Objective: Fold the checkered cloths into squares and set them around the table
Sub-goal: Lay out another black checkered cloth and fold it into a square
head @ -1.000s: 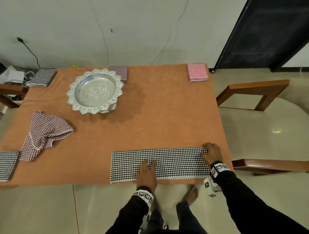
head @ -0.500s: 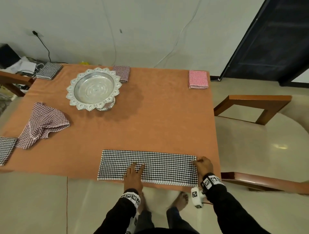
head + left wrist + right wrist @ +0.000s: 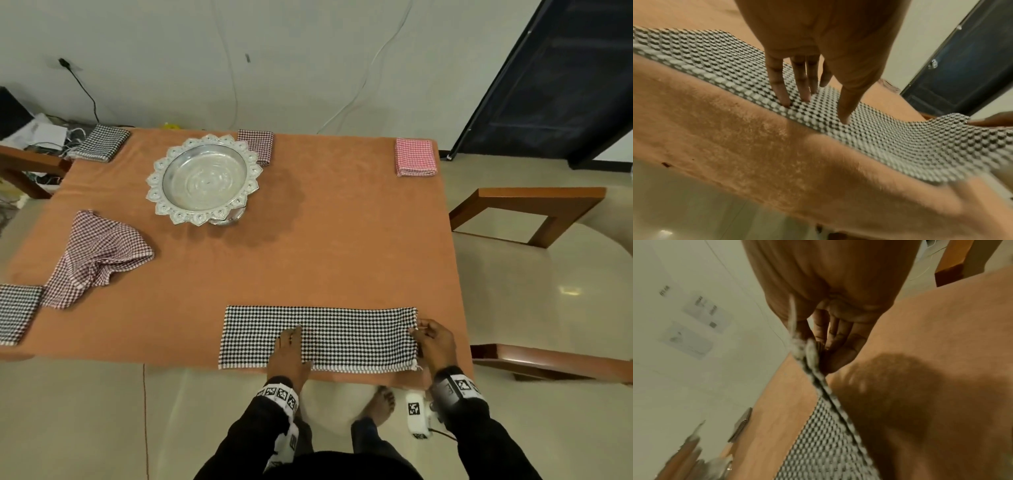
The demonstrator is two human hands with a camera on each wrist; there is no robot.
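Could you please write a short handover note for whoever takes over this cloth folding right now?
Left hand: flat, straight fingers pressing the middle of the black-and-white strip at the near table edge.
Right hand: grip pinching the strip's right end, slightly lifted.
Done: folded squares sit at the far left corner, beside the silver tray, at the far right corner and at the near left edge.
Left: fold this strip into a square and place it; the crumpled maroon cloth is still unfolded.

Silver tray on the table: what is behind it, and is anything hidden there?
Behind the silver tray lies a folded maroon checkered cloth, on the orange table cover. The tray's rim covers the cloth's near left corner; nothing else shows there.
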